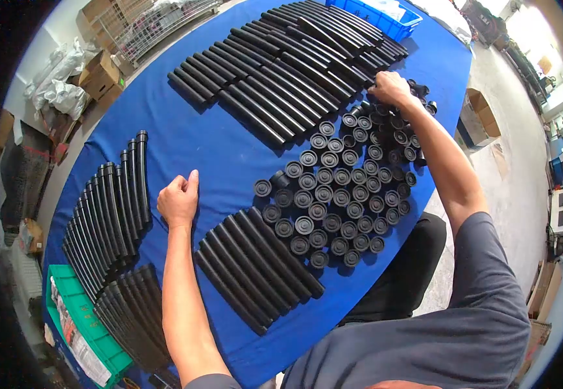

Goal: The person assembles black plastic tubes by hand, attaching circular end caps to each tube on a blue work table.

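Observation:
My right hand (393,89) reaches to the far edge of a spread of round black plastic end caps (342,176). Its fingers curl downward beside the ends of the black tubes (281,78); whatever they grip is hidden under the hand. My left hand (178,200) rests over the blue cloth with its fingers curled in and the thumb sticking out, and nothing shows in it. To its left lie black tubes with collared ends (109,207). Closer to my body, on its right, a row of plain black tubes (255,269) lies side by side.
A blue cloth (210,146) covers the table. At the far end stands a blue crate (385,23); a green crate (87,324) with papers is at the near left. Cardboard boxes (479,117) sit on the floor to the right, and a wire cage (142,29) stands at the back left.

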The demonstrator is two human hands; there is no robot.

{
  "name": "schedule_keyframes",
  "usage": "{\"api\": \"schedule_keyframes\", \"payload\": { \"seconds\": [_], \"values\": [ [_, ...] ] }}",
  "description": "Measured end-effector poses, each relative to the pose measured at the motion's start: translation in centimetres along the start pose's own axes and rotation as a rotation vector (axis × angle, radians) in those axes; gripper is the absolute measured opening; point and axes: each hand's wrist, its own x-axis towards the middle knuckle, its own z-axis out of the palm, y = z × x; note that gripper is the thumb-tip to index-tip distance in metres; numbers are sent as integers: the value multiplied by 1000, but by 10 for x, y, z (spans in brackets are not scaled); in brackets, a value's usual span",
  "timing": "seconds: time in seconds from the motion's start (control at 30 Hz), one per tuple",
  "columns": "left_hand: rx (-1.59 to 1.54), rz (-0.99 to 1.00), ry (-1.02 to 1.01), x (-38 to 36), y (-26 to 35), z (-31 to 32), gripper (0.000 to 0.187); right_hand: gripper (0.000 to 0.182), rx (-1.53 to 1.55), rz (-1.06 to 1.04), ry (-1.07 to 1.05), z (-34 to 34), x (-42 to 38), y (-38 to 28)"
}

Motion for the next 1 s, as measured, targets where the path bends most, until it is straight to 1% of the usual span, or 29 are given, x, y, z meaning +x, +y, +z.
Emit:
{"api": "schedule_keyframes", "payload": {
  "seconds": [0.07,0.1,0.2,0.3,0.4,0.43,0.53,0.63,0.73,0.77,0.87,1.0],
  "values": [
    [-6,-17,-15,0,1,-1,54,42,-10,-7,47,7,3,4],
    [-10,-24,-20,0,1,0,54,37,52,-15,95,7,-2,6],
    [-6,-25,-26,1,-1,1,54,35,46,-126,259,24,4,22],
    [9,-24,-20,0,-1,2,53,35,-51,-121,256,29,5,26],
    [24,-21,-18,0,0,2,53,32,19,-184,208,27,4,27],
    [29,-19,-19,0,0,1,52,29,59,-213,230,26,3,28],
    [-13,-21,-23,0,1,0,52,20,46,-126,126,0,-9,11],
    [13,5,-2,0,-1,2,52,17,187,-564,318,0,-15,19],
    [-8,-12,-7,0,1,0,52,19,59,-667,38,-3,-37,12],
    [-7,-12,-8,0,1,0,52,28,76,-649,-13,1,-36,13],
    [-3,-9,-11,-1,0,0,53,33,48,-585,-1,13,-29,17],
    [-1,-10,-7,0,0,1,53,36,70,-597,44,15,-24,17]
  ]
}}
